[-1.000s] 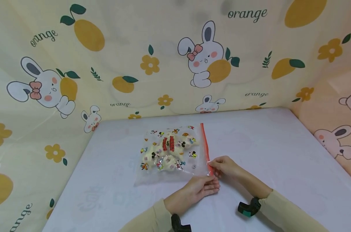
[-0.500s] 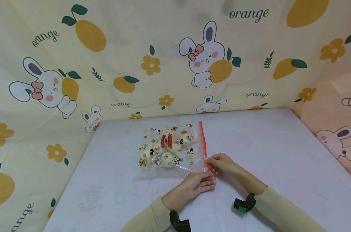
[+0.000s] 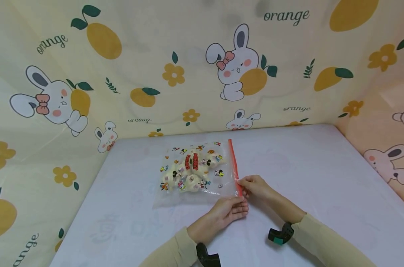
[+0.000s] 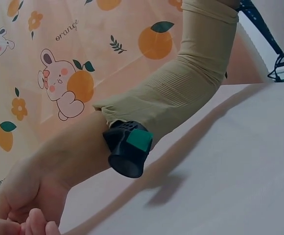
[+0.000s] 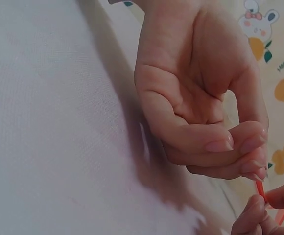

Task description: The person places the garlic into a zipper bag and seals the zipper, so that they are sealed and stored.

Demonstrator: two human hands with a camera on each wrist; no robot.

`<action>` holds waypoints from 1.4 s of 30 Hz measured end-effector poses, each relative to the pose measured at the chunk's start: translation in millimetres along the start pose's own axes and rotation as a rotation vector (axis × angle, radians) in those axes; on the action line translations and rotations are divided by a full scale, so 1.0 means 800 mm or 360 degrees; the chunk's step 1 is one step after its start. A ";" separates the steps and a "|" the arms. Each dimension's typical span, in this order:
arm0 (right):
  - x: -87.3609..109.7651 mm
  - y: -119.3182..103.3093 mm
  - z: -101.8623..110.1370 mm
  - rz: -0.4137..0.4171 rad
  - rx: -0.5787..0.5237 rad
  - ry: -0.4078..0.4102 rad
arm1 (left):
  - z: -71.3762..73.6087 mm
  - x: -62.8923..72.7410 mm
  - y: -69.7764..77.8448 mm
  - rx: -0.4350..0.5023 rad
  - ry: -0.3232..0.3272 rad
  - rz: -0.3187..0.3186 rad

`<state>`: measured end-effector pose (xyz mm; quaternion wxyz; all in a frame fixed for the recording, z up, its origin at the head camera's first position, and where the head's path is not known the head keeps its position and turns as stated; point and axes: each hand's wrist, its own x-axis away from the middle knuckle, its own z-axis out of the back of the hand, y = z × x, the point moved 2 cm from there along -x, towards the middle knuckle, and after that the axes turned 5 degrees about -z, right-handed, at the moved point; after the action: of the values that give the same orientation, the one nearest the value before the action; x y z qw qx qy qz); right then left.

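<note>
A clear zip bag [image 3: 191,170] printed with small cartoon figures lies flat in the head view, several pale lumpy pieces inside. Its red zip strip [image 3: 233,159] runs along the right side. My left hand [image 3: 226,213] pinches the near end of the strip between thumb and fingertips, palm towards the right wrist camera. Just beyond it, my right hand [image 3: 256,186] pinches the strip with thumb and forefinger. In the right wrist view, a short bit of red strip [image 5: 260,187] shows between the two hands' fingertips. The left wrist view has the bag out of frame.
The bag rests on a white-covered table [image 3: 121,222]. A patterned cloth [image 3: 188,74] with rabbits and oranges hangs behind and at the sides. Black wrist cameras sit on both wrists, the right one [image 3: 281,234] marked with green.
Both hands and the bag have shifted slightly away and to the left, mostly in the first half second. Both hands still pinch the zip strip.
</note>
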<state>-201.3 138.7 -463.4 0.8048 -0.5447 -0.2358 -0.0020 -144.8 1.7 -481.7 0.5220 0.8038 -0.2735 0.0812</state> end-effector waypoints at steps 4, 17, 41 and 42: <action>-0.003 0.001 0.001 -0.0011 -0.0001 0.0007 | 0.000 -0.001 -0.002 0.0011 0.0002 0.0004; -0.014 0.001 0.005 -0.0006 -0.0074 0.0030 | -0.001 0.001 -0.003 -0.0003 0.0019 0.0040; -0.030 -0.003 0.008 -0.0132 -0.0180 0.0069 | 0.000 0.000 -0.006 0.0014 0.0018 0.0016; -0.030 -0.003 0.008 -0.0136 -0.0189 0.0072 | 0.000 0.000 -0.006 0.0015 0.0017 0.0014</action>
<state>-225.9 137.4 -468.8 0.7754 -0.5807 -0.2400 -0.0626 -142.0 3.4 -485.4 0.5194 0.8046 -0.2738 0.0891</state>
